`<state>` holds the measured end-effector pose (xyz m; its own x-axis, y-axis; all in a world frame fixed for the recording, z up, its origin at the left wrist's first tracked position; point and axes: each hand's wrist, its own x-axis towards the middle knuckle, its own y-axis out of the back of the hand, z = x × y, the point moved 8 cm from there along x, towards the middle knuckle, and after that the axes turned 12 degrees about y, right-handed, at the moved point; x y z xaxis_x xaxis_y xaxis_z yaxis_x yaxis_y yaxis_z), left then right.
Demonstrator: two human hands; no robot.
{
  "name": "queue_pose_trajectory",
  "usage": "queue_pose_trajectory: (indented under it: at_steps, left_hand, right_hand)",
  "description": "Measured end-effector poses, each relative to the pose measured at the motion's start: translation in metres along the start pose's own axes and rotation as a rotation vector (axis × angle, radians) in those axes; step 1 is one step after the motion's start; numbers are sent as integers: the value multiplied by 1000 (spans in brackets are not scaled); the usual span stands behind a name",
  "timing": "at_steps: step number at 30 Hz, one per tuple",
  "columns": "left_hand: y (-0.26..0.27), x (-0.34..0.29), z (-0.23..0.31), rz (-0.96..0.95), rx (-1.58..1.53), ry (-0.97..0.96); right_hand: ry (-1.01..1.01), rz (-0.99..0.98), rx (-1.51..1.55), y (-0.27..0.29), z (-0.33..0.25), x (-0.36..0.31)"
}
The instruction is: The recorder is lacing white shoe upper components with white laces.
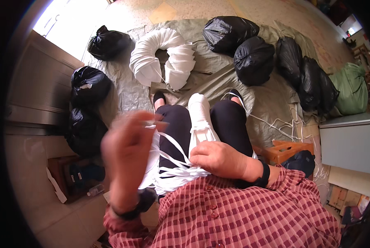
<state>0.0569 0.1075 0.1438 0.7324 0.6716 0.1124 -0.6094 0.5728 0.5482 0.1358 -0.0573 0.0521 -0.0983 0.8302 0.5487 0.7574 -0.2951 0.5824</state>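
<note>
A long white bundle (199, 108) with a rounded far end lies between my thighs, with white material tied or folded around its near part. Loose flat white strips (172, 177) are heaped in my lap. My left hand (129, 142), blurred by motion, is raised left of the bundle; its fingers are pinched at one strip that runs down toward my right hand. My right hand (218, 158) is closed at the near end of the bundle, thumb and fingers pressed on the white strips there. What lies under its fingers is hidden.
A curved stack of white pleated material (162, 53) rests on a grey-green sheet (205, 64) ahead. Black bags (254, 60) stand around it, with a green sack (350, 89) at far right. White cord (286, 126) trails beside a wooden stool (287, 149).
</note>
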Motion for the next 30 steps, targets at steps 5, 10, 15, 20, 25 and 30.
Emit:
queue_pose_trajectory:
  at_steps: [5, 10, 15, 20, 25, 30]
  left_hand:
    - [-118, -8, -51, -308, 184, 68]
    - [-134, -1, -67, -407, 207, 131]
    - [-156, -23, -127, -646, -486, 979]
    - [-152, -27, -134, -493, -269, 862]
    - [-162, -27, -138, -472, -382, 916]
    - [-126, -12, -116, -430, -651, 925]
  right_hand:
    - [-11, -69, -12, 6, -9, -2]
    - [-30, -13, 3, 16, -8, -6]
    - [-80, -264, 123, 6, -11, -24]
    - [-41, -302, 314, -13, -16, -31]
    - [-134, -212, 616, -19, -14, -9]
    - [-419, 104, 858, 35, 5, 7]
